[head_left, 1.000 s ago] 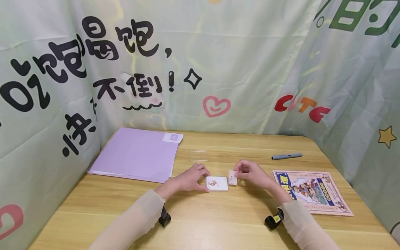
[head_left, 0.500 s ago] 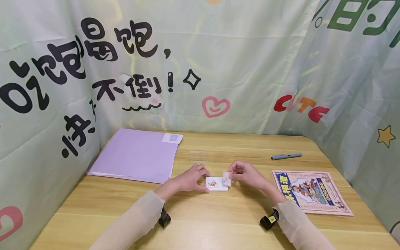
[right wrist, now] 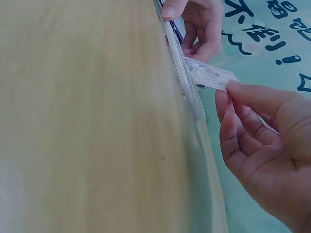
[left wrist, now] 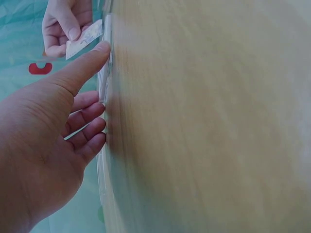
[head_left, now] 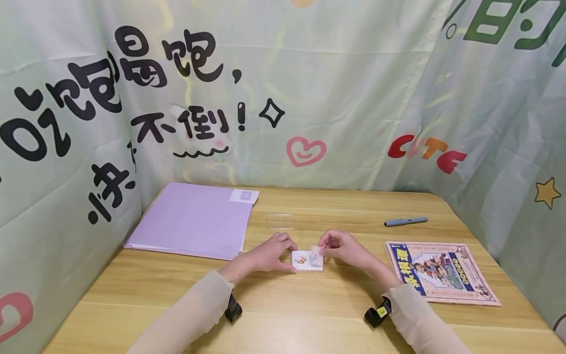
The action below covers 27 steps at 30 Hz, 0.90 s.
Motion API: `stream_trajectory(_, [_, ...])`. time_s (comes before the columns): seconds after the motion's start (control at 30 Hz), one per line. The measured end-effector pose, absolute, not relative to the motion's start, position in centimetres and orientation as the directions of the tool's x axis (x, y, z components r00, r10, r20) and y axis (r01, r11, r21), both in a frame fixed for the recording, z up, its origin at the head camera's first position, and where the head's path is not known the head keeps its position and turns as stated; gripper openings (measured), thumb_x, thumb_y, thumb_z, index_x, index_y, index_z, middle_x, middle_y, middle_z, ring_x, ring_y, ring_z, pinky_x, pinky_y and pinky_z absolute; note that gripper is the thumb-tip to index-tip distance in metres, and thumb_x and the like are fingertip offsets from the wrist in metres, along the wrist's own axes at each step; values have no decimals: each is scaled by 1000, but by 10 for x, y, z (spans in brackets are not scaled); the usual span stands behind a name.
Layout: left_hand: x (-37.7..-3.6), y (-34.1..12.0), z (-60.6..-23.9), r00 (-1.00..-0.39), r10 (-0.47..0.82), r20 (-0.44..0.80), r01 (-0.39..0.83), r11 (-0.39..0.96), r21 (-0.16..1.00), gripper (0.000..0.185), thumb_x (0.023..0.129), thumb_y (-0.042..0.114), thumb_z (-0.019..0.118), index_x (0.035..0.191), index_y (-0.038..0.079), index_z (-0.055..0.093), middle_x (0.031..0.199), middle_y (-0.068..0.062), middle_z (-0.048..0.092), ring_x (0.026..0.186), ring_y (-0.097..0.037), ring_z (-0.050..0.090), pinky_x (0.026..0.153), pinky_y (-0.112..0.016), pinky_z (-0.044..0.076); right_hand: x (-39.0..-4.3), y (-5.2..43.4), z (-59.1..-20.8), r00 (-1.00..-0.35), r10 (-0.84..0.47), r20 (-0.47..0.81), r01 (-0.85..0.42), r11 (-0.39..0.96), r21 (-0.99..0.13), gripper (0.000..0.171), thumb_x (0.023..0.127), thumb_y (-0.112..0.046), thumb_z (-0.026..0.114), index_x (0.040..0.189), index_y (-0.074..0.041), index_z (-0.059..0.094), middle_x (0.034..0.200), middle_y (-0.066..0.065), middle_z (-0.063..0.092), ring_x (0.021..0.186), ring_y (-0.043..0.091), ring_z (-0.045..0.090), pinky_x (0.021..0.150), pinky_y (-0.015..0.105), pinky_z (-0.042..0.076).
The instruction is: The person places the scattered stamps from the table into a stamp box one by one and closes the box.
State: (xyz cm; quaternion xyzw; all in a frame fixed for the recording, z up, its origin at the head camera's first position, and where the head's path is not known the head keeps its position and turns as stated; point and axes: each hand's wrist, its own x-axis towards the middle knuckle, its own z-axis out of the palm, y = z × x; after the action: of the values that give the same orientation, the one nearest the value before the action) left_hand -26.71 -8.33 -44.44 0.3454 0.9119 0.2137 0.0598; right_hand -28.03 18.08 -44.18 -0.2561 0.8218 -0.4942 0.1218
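Note:
A flat white rectangular case (head_left: 305, 268) with a small colourful picture on its top lies at mid-table. My left hand (head_left: 268, 253) grips its left end, thumb at the near edge and fingers at the far side. My right hand (head_left: 346, 250) pinches a small pale pink printed slip (head_left: 316, 256) by its far right corner. The slip slants over the right half of the case. In the right wrist view, the slip (right wrist: 210, 75) stands tilted, its lower end at the case's top (right wrist: 181, 73). Whether that end touches, I cannot tell.
A clear plastic lid-like piece (head_left: 280, 221) lies behind the case. Purple folder (head_left: 190, 219) sits at the back left. To the right are a blue-grey pen (head_left: 406, 221) and a pink illustrated booklet (head_left: 442, 273). Printed curtains (head_left: 345, 98) enclose the table (head_left: 283, 314).
My right hand has carried the pink slip leftward, from beside the case to over its right half. The left hand has kept its hold on the case.

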Motion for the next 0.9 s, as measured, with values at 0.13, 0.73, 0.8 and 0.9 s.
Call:
stream_trajectory(0.13, [-266,-83,-444,-753,657,37,604,669,434,53,81,41,78,123,11,61,118,1,55,109,-15,46,99,-33,44,-280,179,-442,-836,-547,40,-296,388,-873,15,87,-3,68,99,4,61,92,16,62,79,10,59,69,18,50])
stream_trajectory(0.73, [-266,-83,-444,-751,659,44,610,667,427,52,81,40,78,121,11,62,117,1,55,109,-15,46,99,-32,44,-279,175,-446,-837,-544,66,-348,435,-830,10,88,-3,68,96,0,62,91,13,64,80,10,58,69,18,49])
stream_trajectory(0.8, [-267,-83,-444,-750,659,46,612,667,426,52,81,41,78,121,12,62,117,2,55,108,-15,46,98,-32,44,-278,174,-446,-838,-541,73,-361,448,-818,9,88,-3,68,95,-2,63,91,12,65,81,10,58,71,19,50])
stream_trajectory(0.9, [-267,-83,-445,-750,660,45,611,667,426,52,81,41,78,121,12,62,117,2,55,108,-14,46,98,-32,44,-278,173,-446,-840,-535,84,-375,462,-804,8,88,-4,69,94,-3,63,90,10,65,81,10,58,72,19,50])
